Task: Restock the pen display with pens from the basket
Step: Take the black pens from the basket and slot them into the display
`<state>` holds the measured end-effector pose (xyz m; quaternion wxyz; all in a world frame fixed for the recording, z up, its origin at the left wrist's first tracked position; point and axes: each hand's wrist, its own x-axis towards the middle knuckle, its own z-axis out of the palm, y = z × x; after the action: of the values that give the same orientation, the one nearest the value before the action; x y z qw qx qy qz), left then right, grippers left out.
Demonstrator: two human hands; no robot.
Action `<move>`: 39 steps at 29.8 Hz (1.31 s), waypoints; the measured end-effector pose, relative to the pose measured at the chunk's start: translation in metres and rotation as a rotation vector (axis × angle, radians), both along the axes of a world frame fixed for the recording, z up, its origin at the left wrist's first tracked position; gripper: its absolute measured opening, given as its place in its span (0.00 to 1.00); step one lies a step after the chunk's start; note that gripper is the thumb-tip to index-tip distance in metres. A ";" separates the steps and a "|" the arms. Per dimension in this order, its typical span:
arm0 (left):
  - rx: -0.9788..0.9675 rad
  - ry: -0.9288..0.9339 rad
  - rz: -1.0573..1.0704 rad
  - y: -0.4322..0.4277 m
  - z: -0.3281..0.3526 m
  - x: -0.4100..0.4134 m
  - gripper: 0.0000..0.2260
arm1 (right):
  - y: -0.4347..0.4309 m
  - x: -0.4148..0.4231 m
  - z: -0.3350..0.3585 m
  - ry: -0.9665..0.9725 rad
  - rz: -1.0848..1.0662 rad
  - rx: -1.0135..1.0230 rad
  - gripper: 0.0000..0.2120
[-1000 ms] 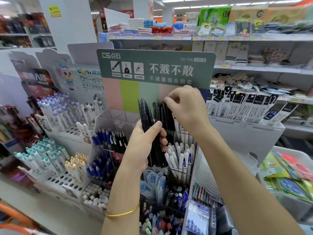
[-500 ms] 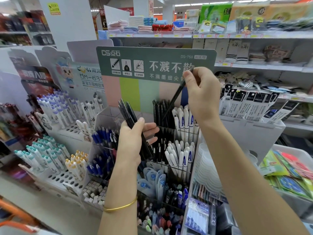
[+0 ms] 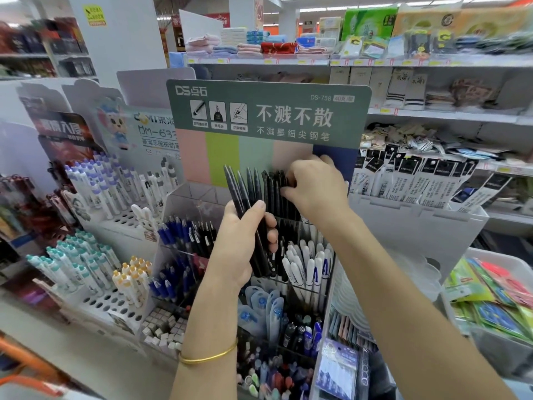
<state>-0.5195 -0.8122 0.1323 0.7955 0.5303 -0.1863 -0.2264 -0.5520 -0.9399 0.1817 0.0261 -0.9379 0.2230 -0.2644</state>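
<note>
**One more black pen goes down into the back row**

Half a second ago our right grip held a single black pen up high, tilted against the green header card. Now the right grip [image 3: 317, 186] has come down onto the tops of the black pens in the back compartment [image 3: 275, 194] of the pen display [image 3: 268, 111], with its fingers curled over their caps. No pen is raised any longer, so we judge that it has gone into that compartment or is being seated there. The fingers are bunched and a little blurred. We cannot tell whether they pinch a pen or only press on the caps.

Our left grip [image 3: 239, 249] is closed round a bundle of black pens [image 3: 245, 189], with the thumb across the front. The bundle stands nearly upright with a slight lean to the left. It has moved in and now sits just beside the compartment being filled.

For the task, this looks like one pen restocked while several are left in the bundle, so we expect the same pick-and-place to repeat. The white pens [image 3: 308, 261] in the row in front and the blue pens [image 3: 173, 232] to the left are untouched. We cannot make out the basket.
</note>
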 end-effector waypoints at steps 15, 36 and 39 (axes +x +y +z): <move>-0.031 -0.070 -0.119 -0.003 0.004 -0.010 0.07 | 0.007 -0.019 0.012 -0.216 0.333 0.303 0.13; -0.074 0.033 0.004 -0.002 -0.002 0.000 0.09 | -0.006 -0.006 0.011 0.059 0.033 0.038 0.13; -0.090 0.021 -0.012 -0.003 -0.001 -0.002 0.09 | -0.005 -0.012 0.017 -0.208 0.106 0.119 0.11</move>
<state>-0.5216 -0.8153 0.1316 0.8190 0.4907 -0.1910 -0.2280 -0.5643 -0.9450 0.1987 0.1185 -0.9127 0.1846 -0.3446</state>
